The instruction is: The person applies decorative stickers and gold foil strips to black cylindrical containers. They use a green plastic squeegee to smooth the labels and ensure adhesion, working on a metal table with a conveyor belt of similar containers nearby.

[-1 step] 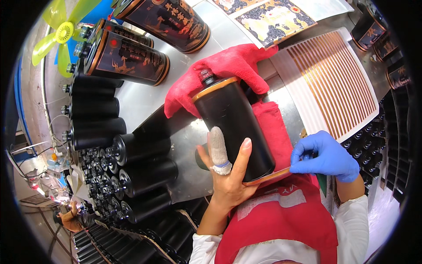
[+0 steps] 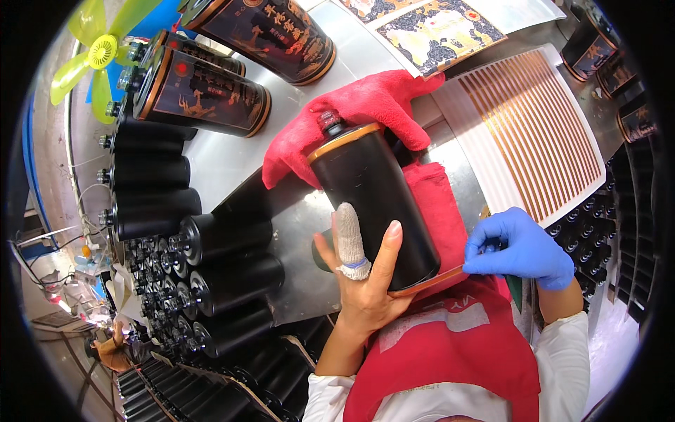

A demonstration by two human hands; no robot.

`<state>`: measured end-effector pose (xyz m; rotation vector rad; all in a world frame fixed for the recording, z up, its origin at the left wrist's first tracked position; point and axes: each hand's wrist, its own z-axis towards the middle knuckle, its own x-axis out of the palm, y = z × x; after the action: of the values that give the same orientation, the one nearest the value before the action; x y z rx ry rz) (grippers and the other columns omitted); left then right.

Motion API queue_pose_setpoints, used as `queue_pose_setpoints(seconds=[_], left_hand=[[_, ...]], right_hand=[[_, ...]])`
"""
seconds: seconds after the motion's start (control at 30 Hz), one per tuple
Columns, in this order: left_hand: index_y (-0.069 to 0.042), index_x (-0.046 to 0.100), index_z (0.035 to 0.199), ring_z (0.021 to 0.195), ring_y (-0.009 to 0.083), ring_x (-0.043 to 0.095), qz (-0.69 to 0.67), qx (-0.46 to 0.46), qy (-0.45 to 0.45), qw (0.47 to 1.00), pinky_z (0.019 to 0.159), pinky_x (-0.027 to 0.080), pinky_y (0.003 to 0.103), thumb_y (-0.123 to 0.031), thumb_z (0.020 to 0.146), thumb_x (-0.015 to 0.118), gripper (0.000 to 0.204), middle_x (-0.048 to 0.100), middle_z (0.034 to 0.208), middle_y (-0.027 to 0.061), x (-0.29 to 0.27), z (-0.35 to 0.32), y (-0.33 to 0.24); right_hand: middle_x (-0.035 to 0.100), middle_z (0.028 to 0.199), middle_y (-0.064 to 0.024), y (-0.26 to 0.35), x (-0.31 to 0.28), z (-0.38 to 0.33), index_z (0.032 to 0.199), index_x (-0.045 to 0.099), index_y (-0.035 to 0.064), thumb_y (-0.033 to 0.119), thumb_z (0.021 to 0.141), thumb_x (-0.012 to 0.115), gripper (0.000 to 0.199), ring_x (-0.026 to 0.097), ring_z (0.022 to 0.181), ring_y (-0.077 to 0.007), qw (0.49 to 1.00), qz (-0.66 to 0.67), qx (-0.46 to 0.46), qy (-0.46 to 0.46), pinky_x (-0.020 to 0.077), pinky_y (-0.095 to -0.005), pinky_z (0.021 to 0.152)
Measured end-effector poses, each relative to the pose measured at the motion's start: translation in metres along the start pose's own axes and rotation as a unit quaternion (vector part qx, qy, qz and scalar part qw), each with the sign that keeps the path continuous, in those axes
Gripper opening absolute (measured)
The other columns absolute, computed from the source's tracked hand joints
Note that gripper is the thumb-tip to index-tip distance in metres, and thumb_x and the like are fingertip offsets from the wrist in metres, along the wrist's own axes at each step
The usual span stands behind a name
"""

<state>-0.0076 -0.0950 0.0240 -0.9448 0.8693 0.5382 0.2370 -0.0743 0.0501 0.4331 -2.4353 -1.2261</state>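
Observation:
A large black bottle (image 2: 380, 200) lies tilted on red cloth (image 2: 337, 105). It has a gold band (image 2: 346, 142) round its shoulder and a clear, reddish-looking neck. My left hand (image 2: 365, 281) grips its lower end, thumb and fingers stretched along the side. One finger wears a knitted, off-white finger cover (image 2: 349, 235). A thin gold strip (image 2: 436, 281) runs from the bottle's base to my right hand (image 2: 520, 250). That hand, in a blue glove, pinches the strip's free end. Part of the strip by the left palm is hidden.
A white sheet of gold strips (image 2: 527, 133) lies at the right. Decorated bottles (image 2: 204, 91) stand at the far left, with plain black bottles (image 2: 232, 274) below. Patterned sheets (image 2: 443, 35) lie at the back. A green fan (image 2: 103, 51) is at the upper left.
The gold strip has turned slightly and looks darker and narrower. My right hand has shifted only a little; my left hand and the bottle stay put.

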Motion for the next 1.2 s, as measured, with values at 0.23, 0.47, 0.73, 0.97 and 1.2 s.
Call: queue_pose_setpoints(seconds=[0.23,0.47,0.73,0.97,1.2], left_hand=[[0.005,0.037,0.136,0.128,0.0436,0.038,0.024,0.003,-0.034,0.999,0.111,0.003,0.052,-0.042,0.062,0.084,0.099,0.051,0.127,0.0256,0.003,-0.001,-0.003],[0.003,0.026,0.141,0.116,0.0422,0.052,-0.087,0.017,-0.095,0.991,0.104,0.027,0.055,-0.040,0.071,0.078,0.097,0.053,0.124,0.0271,0.018,-0.016,0.016],[0.003,0.015,0.144,0.120,0.0445,0.046,-0.170,-0.027,-0.048,0.984,0.098,0.036,0.052,-0.031,0.067,0.083,0.109,0.047,0.127,0.0298,0.009,-0.023,0.017],[0.009,0.042,0.132,0.131,0.0490,0.032,0.000,0.020,-0.024,1.000,0.108,0.028,0.046,-0.015,0.057,0.086,0.090,0.035,0.137,0.0353,0.002,0.003,-0.012],[0.005,0.030,0.140,0.119,0.0424,0.049,-0.112,0.008,-0.053,0.992,0.099,0.041,0.043,-0.010,0.063,0.084,0.095,0.036,0.136,0.0337,0.017,-0.013,0.000]], right_hand=[[0.058,0.068,0.0023,-0.001,0.010,0.015,0.081,0.066,0.0003,0.013,0.080,0.072,0.014,0.051,0.063,-0.0022,0.999,-0.009,0.040,-0.012,0.0432,-0.0179,0.059],[0.058,0.068,0.0018,-0.006,0.024,0.018,0.083,0.066,0.0005,0.015,0.081,0.072,0.016,0.049,0.062,-0.0019,0.999,-0.035,-0.019,0.006,0.0429,-0.0184,0.060],[0.059,0.067,0.0000,-0.002,0.034,0.008,0.086,0.066,0.0006,0.016,0.082,0.070,0.017,0.049,0.060,-0.0035,0.997,-0.053,-0.059,-0.003,0.0433,-0.0202,0.059],[0.058,0.066,-0.0011,-0.005,0.032,0.007,0.086,0.066,0.0002,0.017,0.081,0.069,0.018,0.049,0.060,-0.0051,0.994,-0.087,-0.063,-0.020,0.0429,-0.0213,0.058],[0.058,0.066,-0.0007,-0.008,0.031,0.009,0.084,0.065,0.0003,0.016,0.081,0.069,0.016,0.049,0.060,-0.0041,0.989,-0.093,-0.087,-0.072,0.0429,-0.0206,0.057]])
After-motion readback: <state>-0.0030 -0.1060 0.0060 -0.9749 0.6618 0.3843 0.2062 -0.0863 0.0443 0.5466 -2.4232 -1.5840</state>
